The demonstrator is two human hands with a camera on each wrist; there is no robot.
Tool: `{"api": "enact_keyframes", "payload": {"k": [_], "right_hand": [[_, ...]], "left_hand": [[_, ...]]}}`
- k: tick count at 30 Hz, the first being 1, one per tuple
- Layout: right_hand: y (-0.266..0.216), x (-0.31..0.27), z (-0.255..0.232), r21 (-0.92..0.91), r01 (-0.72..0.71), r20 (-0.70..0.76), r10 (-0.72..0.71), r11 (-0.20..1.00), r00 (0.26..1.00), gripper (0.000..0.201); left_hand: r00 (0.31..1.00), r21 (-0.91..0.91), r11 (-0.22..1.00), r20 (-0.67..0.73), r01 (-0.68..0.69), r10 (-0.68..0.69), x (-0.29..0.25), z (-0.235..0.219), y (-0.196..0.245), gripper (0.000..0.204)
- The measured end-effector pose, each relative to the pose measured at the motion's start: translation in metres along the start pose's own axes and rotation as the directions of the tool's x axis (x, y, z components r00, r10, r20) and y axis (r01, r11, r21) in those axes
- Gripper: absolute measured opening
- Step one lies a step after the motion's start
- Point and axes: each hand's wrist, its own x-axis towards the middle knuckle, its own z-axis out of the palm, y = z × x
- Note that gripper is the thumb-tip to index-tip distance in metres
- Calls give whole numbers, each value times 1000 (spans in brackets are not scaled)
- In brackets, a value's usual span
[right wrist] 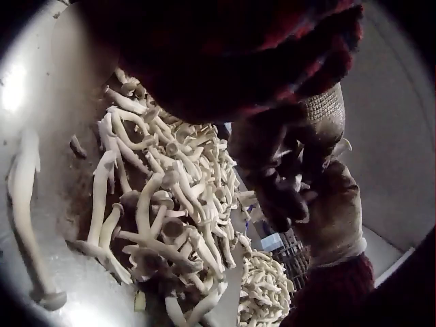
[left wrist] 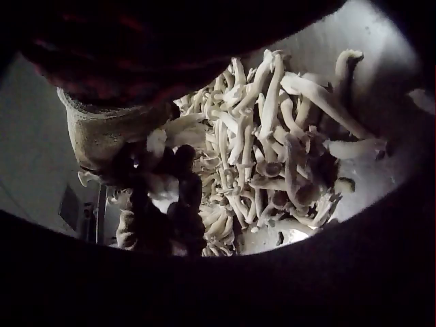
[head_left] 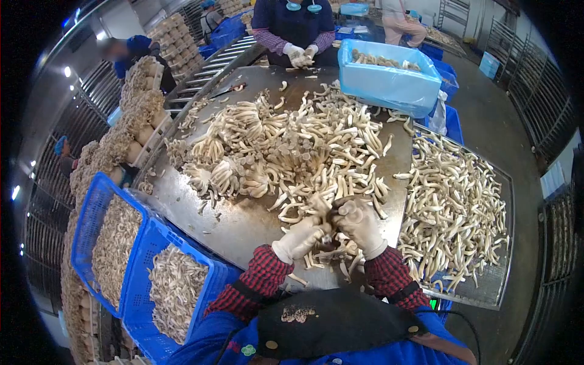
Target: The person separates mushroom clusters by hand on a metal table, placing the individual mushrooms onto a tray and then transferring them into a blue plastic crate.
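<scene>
In the head view my gloved left hand (head_left: 302,236) and gloved right hand (head_left: 360,225) meet over the near side of the metal table (head_left: 237,225). Curled fingers of both hands grip mushrooms between them, with a blurred mushroom (head_left: 319,205) standing up from the left fingers. Small pale pieces (right wrist: 298,178) show between the dark, shadowed fingers in the right wrist view. Just beyond the hands spreads a heap of long-stemmed mushrooms (head_left: 350,158), some still in clusters (head_left: 249,118). Loose mushrooms (right wrist: 150,204) lie below the hands, and the left wrist view shows more stems (left wrist: 272,122).
A tray of loose mushrooms (head_left: 453,207) adjoins the table at right. Blue crates (head_left: 143,267) with mushroom pieces stand at left. A lined light-blue bin (head_left: 389,85) sits at the far right corner, and a knife (head_left: 228,89) lies far left. Another person (head_left: 295,36) stands opposite.
</scene>
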Motion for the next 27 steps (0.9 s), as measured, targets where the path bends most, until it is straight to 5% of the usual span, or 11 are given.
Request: {"api": "enact_keyframes", "payload": {"k": [1, 2, 3, 4, 8, 13, 15, 18, 19, 24, 27], "right_hand": [[6, 2, -7, -161, 81, -38, -88, 984, 995, 33], [11, 2, -11, -320, 150, -63, -179, 936, 982, 33], [-16, -5, 1, 271, -64, -186, 118, 961, 975, 30], [4, -2, -5, 49, 86, -290, -68, 995, 954, 28], [0, -2, -13, -152, -86, -251, 46, 985, 967, 34], [2, -4, 1, 307, -132, -148, 184, 943, 972, 26], [2, -3, -3, 414, -108, -137, 179, 904, 974, 24], [5, -10, -16, -110, 53, -92, -63, 993, 994, 45], [16, -15, -30, -673, 28, -113, -140, 739, 984, 66], [44, -66, -78, -946, 107, 9, -304, 305, 952, 80], [26, -99, -50, -995, 24, 36, 121, 96, 992, 74]], "left_hand": [[934, 235, 908, -5, -346, 357, -1, 8, 4, 21], [986, -396, 903, -81, -163, 143, 12, -21, -20, 26], [975, -232, 960, -190, -159, 116, 2, -6, 2, 28], [948, -63, 989, -299, -131, 107, -8, 15, 32, 30], [923, 135, 990, -375, -37, 86, -10, 17, 27, 23], [955, 266, 964, -280, -17, 95, -3, 19, 10, 33], [865, 37, 998, -498, -49, 61, -3, 18, 12, 24], [869, 479, 877, -452, 44, 203, -16, 9, 26, 28], [864, 574, 818, -435, 50, 253, -21, -1, 20, 33], [801, 881, 351, -448, 318, 398, -91, -41, -43, 79], [822, 890, 154, -455, 428, 344, -128, -42, -93, 102]]}}
